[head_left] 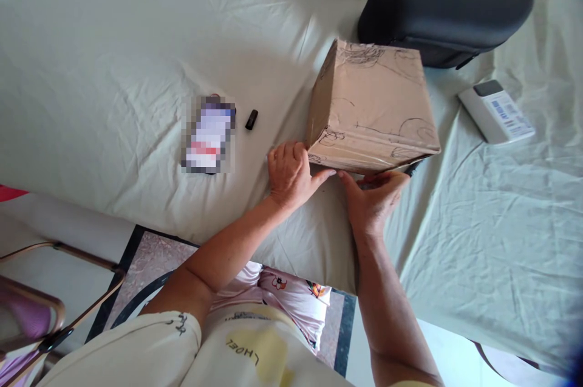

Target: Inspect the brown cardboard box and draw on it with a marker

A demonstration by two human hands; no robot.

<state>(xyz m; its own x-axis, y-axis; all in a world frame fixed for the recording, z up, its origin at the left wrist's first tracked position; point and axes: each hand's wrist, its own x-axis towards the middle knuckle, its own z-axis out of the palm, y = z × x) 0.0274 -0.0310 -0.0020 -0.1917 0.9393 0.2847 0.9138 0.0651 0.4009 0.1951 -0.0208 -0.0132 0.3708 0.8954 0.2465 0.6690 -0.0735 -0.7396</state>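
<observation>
The brown box (373, 107) sits on the pale sheet (113, 71) right in front of both hands, and its long side runs left to right across the person. The left hand (289, 174) lies flat against the box's near left corner with fingers loosely spread, and the right hand (373, 192) touches the bottom near edge with its fingertips tucked just under it, so both hands are equally close. The box is smooth taped cardboard with pen scribbles, and a black case (446, 7) sits behind it.
</observation>
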